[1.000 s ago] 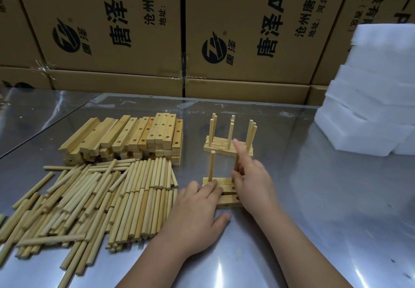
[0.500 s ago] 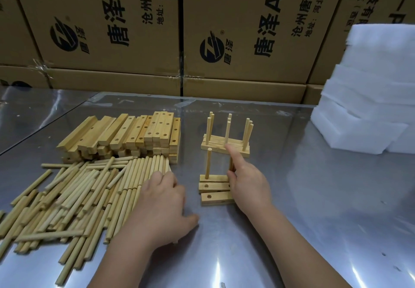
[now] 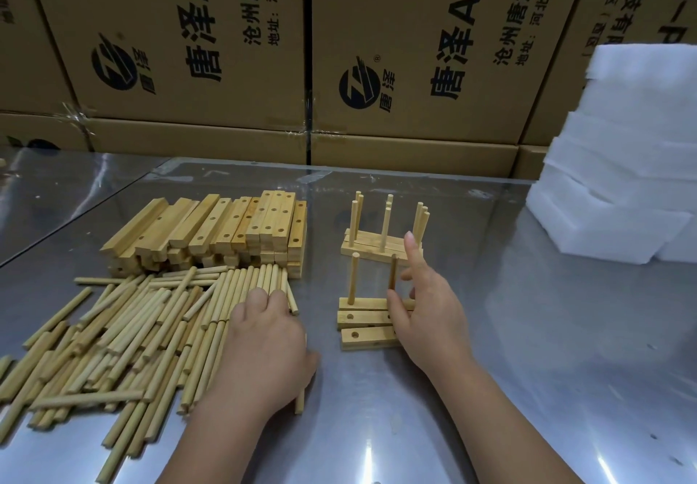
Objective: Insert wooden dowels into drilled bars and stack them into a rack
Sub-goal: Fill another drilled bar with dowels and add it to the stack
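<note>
Three drilled bars [image 3: 367,337] lie side by side on the steel table. The far one holds two upright dowels [image 3: 353,276], the second just left of my right hand [image 3: 430,317]. That hand's fingers are spread, its thumb at the base of the second dowel and its index finger pointing up. Behind it stands a rack [image 3: 371,246] of bars with several upright dowels. My left hand [image 3: 264,347] lies palm down on the right edge of the loose dowel pile [image 3: 132,332], fingertips bent onto the dowels. Any grip under that palm is hidden.
A stack of drilled bars [image 3: 226,230] sits behind the dowel pile. White foam blocks [image 3: 622,181] are piled at the right. Printed cardboard boxes [image 3: 188,49] wall off the table's far edge. Bare steel table top [image 3: 547,332] lies to the right of my right hand.
My left hand has left the three bars and moved left onto the dowel pile. My right hand has spread its fingers away from the second upright dowel.
</note>
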